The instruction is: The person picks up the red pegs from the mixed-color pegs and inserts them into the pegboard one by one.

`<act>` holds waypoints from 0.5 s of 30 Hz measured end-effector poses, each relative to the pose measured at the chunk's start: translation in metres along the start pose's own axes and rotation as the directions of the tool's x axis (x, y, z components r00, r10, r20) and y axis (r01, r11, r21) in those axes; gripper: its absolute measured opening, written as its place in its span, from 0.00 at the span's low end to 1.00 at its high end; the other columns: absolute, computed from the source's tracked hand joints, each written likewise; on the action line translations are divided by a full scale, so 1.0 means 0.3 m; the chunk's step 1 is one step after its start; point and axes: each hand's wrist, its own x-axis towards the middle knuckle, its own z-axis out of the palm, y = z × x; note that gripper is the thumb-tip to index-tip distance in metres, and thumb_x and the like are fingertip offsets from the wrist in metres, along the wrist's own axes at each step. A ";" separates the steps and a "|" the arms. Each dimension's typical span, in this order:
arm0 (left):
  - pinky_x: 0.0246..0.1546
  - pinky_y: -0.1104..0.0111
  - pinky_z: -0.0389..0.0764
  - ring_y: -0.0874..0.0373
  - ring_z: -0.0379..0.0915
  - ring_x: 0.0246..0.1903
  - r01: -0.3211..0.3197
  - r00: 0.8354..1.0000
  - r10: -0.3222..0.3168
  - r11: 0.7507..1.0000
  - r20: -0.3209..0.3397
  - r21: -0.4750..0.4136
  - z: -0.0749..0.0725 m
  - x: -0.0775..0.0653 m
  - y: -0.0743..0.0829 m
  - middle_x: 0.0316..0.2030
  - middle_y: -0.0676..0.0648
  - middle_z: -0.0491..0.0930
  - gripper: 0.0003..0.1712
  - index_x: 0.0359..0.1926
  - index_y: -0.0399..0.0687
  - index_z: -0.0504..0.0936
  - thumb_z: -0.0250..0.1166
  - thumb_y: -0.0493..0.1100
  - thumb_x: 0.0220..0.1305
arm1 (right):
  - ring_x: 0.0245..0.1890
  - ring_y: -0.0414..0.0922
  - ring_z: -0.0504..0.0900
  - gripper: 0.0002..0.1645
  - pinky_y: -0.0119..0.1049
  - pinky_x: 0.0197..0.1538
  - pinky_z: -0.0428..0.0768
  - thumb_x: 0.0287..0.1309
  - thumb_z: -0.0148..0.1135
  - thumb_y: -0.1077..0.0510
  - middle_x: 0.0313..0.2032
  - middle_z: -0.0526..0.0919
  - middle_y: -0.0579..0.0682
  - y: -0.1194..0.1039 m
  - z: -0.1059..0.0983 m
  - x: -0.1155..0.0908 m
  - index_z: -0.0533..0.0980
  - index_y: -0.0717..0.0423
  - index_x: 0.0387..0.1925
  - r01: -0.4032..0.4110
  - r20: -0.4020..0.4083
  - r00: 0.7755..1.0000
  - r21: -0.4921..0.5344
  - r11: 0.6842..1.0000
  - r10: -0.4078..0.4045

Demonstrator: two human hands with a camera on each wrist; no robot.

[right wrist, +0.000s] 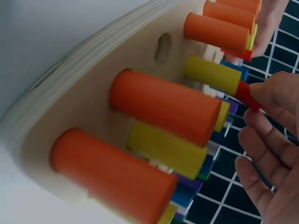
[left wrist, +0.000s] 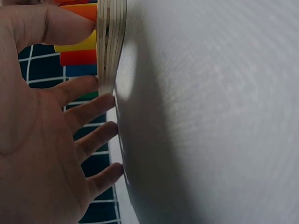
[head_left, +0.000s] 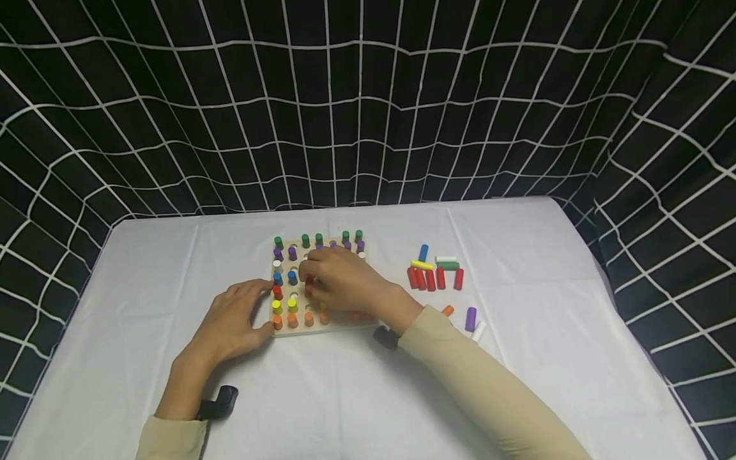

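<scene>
A wooden pegboard (head_left: 313, 331) lies on the white cloth, with upright coloured pegs in rows. Orange pegs (head_left: 292, 321) line the near side and green pegs (head_left: 306, 241) the far side. Some holes, such as a round hole (right wrist: 163, 49), hold no peg. My left hand (head_left: 230, 322) rests at the board's left edge, thumb and index finger touching it, the other fingers spread. Above the board's middle, my right hand (head_left: 342, 278) pinches a red peg (right wrist: 246, 94) between thumb and index finger. Whether its lower end sits in a hole is hidden behind a yellow peg (right wrist: 212, 73).
Right of the board lie several loose red pegs (head_left: 431, 280), with a blue peg (head_left: 423, 252), a yellow peg (head_left: 422, 264) and a green peg (head_left: 447, 265) behind. Closer to the right sleeve are a purple peg (head_left: 471, 319) and a white peg (head_left: 478, 331). White-lined black fabric (head_left: 345, 121) surrounds the table.
</scene>
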 end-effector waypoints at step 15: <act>0.77 0.34 0.62 0.36 0.63 0.76 -0.004 1.000 0.004 1.000 0.001 -0.016 -0.009 -0.005 0.007 0.74 0.39 0.72 0.42 0.75 0.46 0.71 0.66 0.51 0.60 | 0.47 0.42 0.83 0.10 0.41 0.63 0.82 0.71 0.65 0.53 0.45 0.87 0.44 -0.057 0.015 0.079 0.84 0.46 0.51 0.069 0.079 0.995 -0.089 0.994 -0.062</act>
